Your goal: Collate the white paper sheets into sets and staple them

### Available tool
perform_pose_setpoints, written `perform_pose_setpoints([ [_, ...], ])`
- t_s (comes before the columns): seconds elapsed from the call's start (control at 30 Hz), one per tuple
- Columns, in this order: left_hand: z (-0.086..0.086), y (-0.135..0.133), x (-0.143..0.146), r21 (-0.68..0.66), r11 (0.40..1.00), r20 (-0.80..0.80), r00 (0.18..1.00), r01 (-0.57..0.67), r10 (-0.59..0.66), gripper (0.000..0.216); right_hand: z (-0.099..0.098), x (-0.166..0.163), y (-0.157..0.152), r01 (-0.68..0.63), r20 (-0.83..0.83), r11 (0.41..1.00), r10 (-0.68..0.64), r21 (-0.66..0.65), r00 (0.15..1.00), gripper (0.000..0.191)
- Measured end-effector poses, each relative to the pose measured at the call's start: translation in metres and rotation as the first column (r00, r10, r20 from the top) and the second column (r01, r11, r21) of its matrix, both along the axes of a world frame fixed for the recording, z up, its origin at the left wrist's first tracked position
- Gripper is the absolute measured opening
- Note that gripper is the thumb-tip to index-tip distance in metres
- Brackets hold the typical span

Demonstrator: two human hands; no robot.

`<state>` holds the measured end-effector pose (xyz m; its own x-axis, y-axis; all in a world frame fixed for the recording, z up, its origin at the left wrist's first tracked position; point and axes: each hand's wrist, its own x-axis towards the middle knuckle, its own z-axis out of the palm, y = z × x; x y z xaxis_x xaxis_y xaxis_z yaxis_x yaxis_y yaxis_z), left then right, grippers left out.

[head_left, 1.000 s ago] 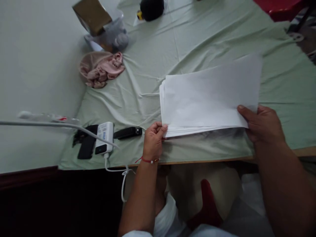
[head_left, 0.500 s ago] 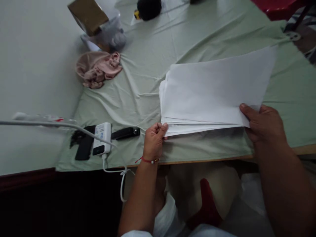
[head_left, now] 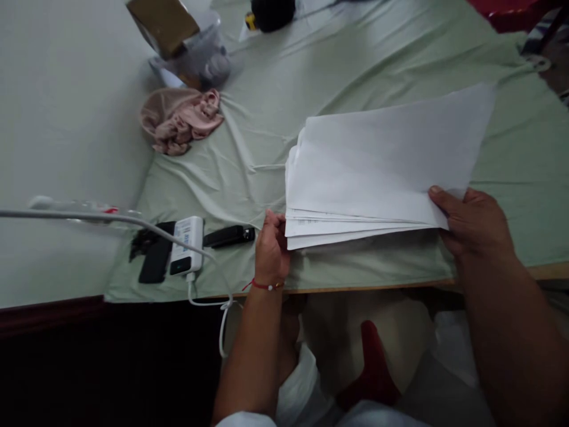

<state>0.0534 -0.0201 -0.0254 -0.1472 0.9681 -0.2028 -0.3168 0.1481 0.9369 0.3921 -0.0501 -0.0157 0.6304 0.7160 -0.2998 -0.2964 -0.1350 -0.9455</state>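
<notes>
Left hand [head_left: 272, 248]: red bracelet [head_left: 269, 287] on wrist, fingers at left edge of the paper stack [head_left: 382, 163]; I can't tell if they pinch it.
Right hand [head_left: 473, 222]: I see it clamped on the stack's near right corner, thumb on top.
Paper stack: white sheets, between both hands over the green tablecloth [head_left: 258, 196], near edges fanned.
Power bank [head_left: 192, 234]: white, plugged in, between black phone [head_left: 155, 263] and black stapler [head_left: 226, 236].
Pink cloth [head_left: 184, 124]: crumpled, farther back.
Plastic container [head_left: 216, 56]: just beyond cloth, brown box [head_left: 164, 26] on it.
</notes>
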Motion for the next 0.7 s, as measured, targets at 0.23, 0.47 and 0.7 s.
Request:
perform_pose_setpoints([
  [0.23, 0.002, 0.001, -0.005, -0.033, 0.999, -0.019, 1.0, 0.003, -0.003, 0.049, -0.005, -0.009, 0.004, -0.046, 0.049, 0.999, 0.044, 0.028, 0.998, 0.046],
  [0.47, 0.009, 0.006, -0.009, -0.109, 0.993, 0.005, 0.999, -0.034, 0.035, 0.055, 0.0, -0.014, 0.003, -0.14, 0.04, 0.99, 0.138, 0.036, 0.99, 0.059],
  [0.7, 0.014, 0.003, -0.007, -0.079, 0.994, 0.057, 0.995, -0.082, 0.086, 0.063, 0.006, -0.014, 0.002, -0.167, 0.023, 0.986, 0.167, -0.003, 0.986, 0.053],
])
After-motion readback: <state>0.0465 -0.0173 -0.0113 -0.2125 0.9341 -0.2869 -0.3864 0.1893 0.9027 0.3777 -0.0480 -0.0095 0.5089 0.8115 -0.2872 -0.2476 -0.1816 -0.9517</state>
